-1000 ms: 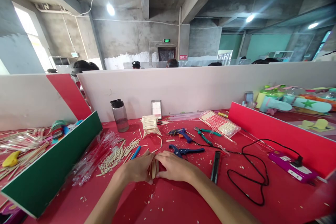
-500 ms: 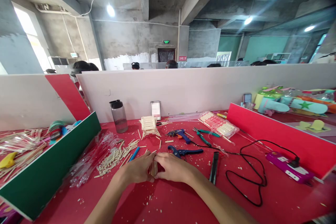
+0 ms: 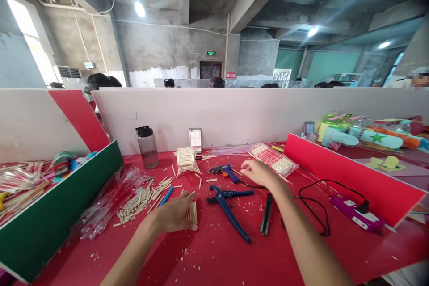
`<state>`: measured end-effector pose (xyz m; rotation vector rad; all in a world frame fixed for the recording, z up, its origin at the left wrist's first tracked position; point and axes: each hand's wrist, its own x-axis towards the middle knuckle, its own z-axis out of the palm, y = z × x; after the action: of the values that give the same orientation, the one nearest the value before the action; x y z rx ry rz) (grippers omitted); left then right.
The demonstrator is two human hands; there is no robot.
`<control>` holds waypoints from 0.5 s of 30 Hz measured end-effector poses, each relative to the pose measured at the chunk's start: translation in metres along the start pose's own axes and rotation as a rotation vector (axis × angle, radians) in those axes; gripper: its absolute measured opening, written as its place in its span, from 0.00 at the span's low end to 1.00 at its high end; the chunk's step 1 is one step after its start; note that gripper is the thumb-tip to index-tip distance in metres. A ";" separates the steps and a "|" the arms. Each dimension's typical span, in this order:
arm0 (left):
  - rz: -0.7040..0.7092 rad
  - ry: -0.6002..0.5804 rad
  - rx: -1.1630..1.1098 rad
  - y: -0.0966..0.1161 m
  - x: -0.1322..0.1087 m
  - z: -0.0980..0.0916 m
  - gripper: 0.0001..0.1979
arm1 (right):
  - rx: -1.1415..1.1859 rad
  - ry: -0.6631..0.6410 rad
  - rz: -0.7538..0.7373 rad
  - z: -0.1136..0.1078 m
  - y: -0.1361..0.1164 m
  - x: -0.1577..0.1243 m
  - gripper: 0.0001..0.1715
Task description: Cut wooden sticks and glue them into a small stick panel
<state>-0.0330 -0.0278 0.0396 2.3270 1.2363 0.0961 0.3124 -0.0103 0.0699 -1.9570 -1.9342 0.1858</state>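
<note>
My left hand (image 3: 172,216) rests on the red table (image 3: 208,254), its fingers pressed against a small flat panel of wooden sticks (image 3: 192,212). My right hand (image 3: 257,172) reaches forward over the table, fingers loosely curled with nothing in them, close to the blue glue gun (image 3: 224,171) and over the green pliers. Blue-handled cutters (image 3: 228,208) lie between the two hands. A small stick-built frame (image 3: 186,160) stands further back.
A dark water bottle (image 3: 146,146) and a pack of sticks (image 3: 273,159) sit near the white partition. Loose sticks (image 3: 140,199) and clear wrappers (image 3: 107,201) lie left. A black tool (image 3: 267,214), black cable (image 3: 315,208) and purple power strip (image 3: 357,212) lie right. Green (image 3: 56,214) and red (image 3: 348,178) dividers flank the table.
My right hand left the stick panel and moved forward and right toward the glue gun. The left hand stayed on the panel. The camera view shifted slightly to the right.
</note>
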 end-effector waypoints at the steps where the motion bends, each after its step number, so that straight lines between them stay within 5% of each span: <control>1: 0.011 0.013 0.001 0.000 0.000 0.001 0.45 | -0.084 0.031 0.074 -0.007 0.014 0.009 0.12; 5: 0.056 0.046 0.022 -0.005 0.003 0.004 0.40 | -0.199 0.077 0.199 -0.013 0.058 0.046 0.14; 15: 0.119 0.184 0.151 -0.002 0.005 -0.003 0.22 | -0.403 -0.029 0.374 0.026 0.110 0.086 0.16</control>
<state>-0.0321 -0.0219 0.0403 2.5709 1.2278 0.2711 0.4093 0.0807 0.0217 -2.5835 -1.7027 -0.0872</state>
